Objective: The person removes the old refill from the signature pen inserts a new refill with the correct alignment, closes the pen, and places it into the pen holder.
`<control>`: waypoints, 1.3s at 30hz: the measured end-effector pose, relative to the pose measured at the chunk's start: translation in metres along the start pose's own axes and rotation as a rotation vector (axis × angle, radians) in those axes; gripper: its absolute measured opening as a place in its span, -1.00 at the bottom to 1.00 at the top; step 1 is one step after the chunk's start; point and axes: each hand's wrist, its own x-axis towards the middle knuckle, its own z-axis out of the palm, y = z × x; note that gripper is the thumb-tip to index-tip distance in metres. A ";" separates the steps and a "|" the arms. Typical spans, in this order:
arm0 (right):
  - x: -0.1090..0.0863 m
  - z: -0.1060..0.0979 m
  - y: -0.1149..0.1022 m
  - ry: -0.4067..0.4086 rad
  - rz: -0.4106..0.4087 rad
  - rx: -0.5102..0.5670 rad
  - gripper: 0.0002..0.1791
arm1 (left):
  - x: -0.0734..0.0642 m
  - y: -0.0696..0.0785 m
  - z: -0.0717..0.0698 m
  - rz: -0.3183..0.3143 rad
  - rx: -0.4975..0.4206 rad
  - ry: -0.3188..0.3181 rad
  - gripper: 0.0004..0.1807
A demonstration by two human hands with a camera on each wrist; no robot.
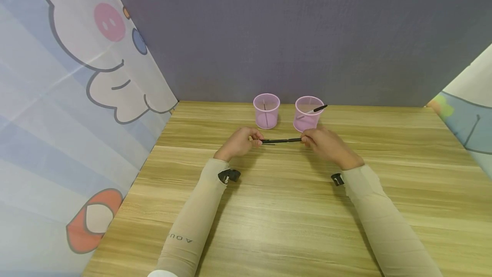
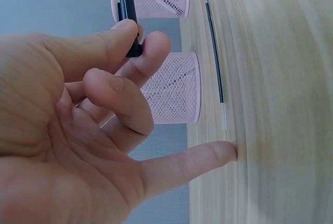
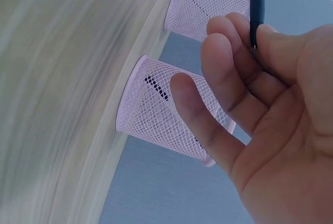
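Both hands hold a black pen [image 1: 284, 140] level over the table, one at each end. My left hand [image 1: 240, 142] pinches the clip end between thumb and finger, with its little finger stretched out toward the tabletop. My right hand [image 1: 324, 143] pinches the tapered tip end; its other fingers are loosely bent. A thin dark pen refill [image 2: 216, 52] with a clear end lies on the wood beside the left hand. Behind the hands stand two pink mesh cups: the left cup [image 1: 266, 119] holds a thin dark stick, the right cup [image 1: 303, 124] a white pen [image 1: 319, 108] with a black cap.
The wood-grain table [image 1: 284, 217] runs back to a dark grey panel [image 1: 288, 33] close behind the cups. A cartoon-printed cloth [image 1: 77, 119] hangs along the left side, another printed cloth [image 1: 470, 119] on the right.
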 end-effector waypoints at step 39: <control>-0.003 -0.005 0.002 0.022 0.058 0.085 -0.90 | 0.000 -0.005 -0.002 0.005 -0.053 0.008 -0.83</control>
